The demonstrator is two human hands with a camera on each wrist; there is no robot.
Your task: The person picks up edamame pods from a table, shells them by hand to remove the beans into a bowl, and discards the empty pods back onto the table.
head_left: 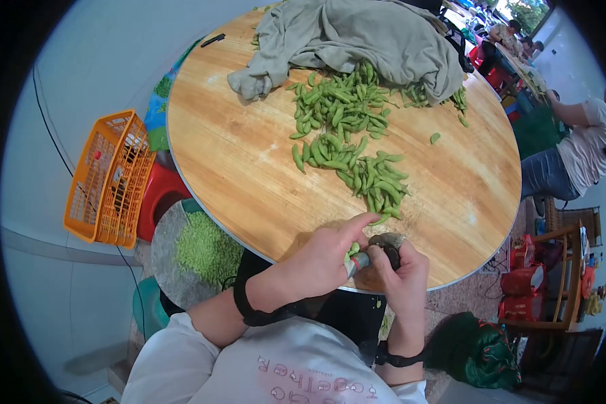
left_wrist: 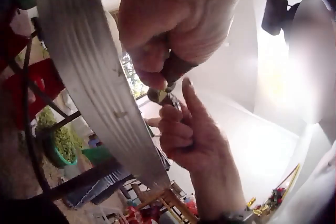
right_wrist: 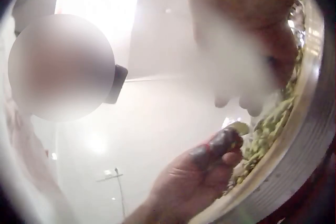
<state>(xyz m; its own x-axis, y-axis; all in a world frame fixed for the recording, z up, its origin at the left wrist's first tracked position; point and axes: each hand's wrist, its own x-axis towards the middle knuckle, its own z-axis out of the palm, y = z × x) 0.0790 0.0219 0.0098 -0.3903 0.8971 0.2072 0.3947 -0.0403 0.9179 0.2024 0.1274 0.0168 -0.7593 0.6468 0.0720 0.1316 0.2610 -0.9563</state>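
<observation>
Just over the table's near edge, my left hand [head_left: 320, 261] holds green beans or a pod [head_left: 352, 251] in curled fingers. The right wrist view shows grey covers on the left hand's [right_wrist: 197, 182] fingers and a green pod [right_wrist: 240, 128] at their tips. My right hand [head_left: 406, 273] is close beside it, fingers bent, with dark covers at the fingertips; whether it pinches anything is hidden. In the left wrist view the two hands meet at the fingertips. A heap of green pods [head_left: 343, 108] stretches across the round table [head_left: 229, 148] towards the hands.
A grey cloth [head_left: 363, 34] covers the far pods. Left of the table are an orange crate [head_left: 101, 178], a red stool [head_left: 156, 195] and a round container of shelled beans [head_left: 209, 249]. A person [head_left: 582, 128] sits at the right, near a wooden rack [head_left: 569, 276].
</observation>
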